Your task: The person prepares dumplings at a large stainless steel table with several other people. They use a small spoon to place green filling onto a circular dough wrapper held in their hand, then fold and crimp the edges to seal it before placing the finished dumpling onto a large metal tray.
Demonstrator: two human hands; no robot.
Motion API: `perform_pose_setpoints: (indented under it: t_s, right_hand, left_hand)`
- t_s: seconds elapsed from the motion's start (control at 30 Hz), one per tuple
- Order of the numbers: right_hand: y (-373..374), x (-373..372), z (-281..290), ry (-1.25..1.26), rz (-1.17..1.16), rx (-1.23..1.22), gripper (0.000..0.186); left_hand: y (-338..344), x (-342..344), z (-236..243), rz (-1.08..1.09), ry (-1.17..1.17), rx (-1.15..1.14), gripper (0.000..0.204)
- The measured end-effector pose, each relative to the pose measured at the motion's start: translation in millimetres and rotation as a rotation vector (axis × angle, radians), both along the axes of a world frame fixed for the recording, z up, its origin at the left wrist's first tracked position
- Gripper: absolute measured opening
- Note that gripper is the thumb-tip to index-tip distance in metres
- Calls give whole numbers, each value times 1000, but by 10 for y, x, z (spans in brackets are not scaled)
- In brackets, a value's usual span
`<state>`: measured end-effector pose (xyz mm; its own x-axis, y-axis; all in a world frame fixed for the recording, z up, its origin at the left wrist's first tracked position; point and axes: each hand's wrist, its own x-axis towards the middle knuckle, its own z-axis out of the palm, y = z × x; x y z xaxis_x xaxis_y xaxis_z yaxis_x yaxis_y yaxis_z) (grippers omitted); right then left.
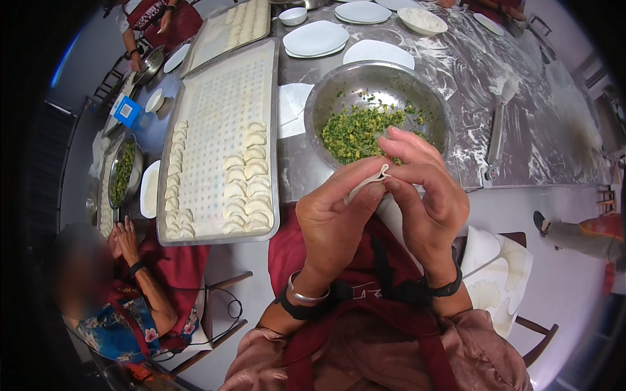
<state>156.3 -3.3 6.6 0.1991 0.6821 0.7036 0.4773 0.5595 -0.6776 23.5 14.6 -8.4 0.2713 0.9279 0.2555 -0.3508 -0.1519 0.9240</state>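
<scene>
Between my two hands is a folded dumpling (369, 183), its pale wrapper edges pinched together near the fingertips. My left hand (336, 218) closes round its left side, with the thumb pressed on the wrapper. The thumb and forefinger of my right hand (427, 195) pinch the right end, while its other fingers are raised. Just beyond my hands stands a steel bowl (326, 85) of chopped green and yellow filling (355, 130), partly covered by my fingers. Left of it, a perforated tray (218, 104) carries rows of finished dumplings (251, 182) along its near part and left side.
White plates (316, 38) and a bowl of flour (422, 21) stand at the back. A long-handled tool (497, 130) lies on the floured table (469, 85) at right. A person (140, 280) sits at left beside another filling bowl (124, 173). A second tray (228, 29) lies farther back.
</scene>
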Motion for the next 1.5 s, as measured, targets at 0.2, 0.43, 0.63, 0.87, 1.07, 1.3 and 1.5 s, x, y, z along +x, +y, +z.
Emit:
perform_pose_setpoints:
  t_s: [0.2, 0.43, 0.63, 0.87, 1.07, 1.3, 1.5]
  right_hand:
    - [-27, 114, -8, -50, 29, -80, 21]
    - [-24, 133, 47, -85, 129, -165, 27]
    - [-3, 111, 31, -189, 70, -68, 16]
    - [7, 96, 62, -230, 101, -18, 13]
    - [-20, 48, 128, -261, 4, -155, 20]
    - [27, 99, 19, -12, 133, -116, 20]
    - [30, -6, 78, 42, 56, -101, 16]
  left_hand:
    - [12, -42, 9, -24, 39, -38, 30]
    - [-3, -87, 75, -82, 111, -60, 37]
    - [44, -134, 120, -105, 223, 0, 37]
    - [199, -193, 291, -195, 501, 391, 41]
    - [222, -239, 270, -174, 559, 323, 47]
    - [99, -131, 240, -204, 43, -68, 53]
    - [32, -68, 26, -137, -110, -135, 43]
